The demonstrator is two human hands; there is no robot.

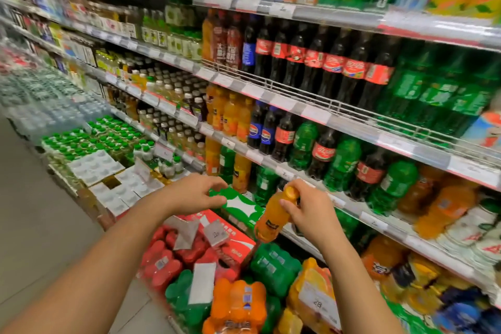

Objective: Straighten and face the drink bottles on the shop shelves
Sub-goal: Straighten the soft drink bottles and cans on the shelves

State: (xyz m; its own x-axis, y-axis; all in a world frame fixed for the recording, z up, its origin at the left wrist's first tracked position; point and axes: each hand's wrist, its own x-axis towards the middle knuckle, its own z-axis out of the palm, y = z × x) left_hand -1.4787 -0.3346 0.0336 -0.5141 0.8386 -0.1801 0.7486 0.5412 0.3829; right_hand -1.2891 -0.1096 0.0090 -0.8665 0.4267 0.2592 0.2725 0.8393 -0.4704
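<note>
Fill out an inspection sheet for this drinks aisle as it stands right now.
Surface: tiered shop shelves with wire front rails and price tags along the edges.
Job's things: orange drink bottle, off the shelf and tilted, cap end up; cola bottles stand in a row, labels not all facing alike.
Clutter: shrink-wrapped multipacks and a green carton stacked on the floor below the shelves.
Grippers: right hand grips the orange bottle near its cap; left hand hovers over the green carton, fingers loosely curled, holding nothing.
Cables: nothing seen.
Surroundings: grey aisle floor; water packs further left, blurred.
</note>
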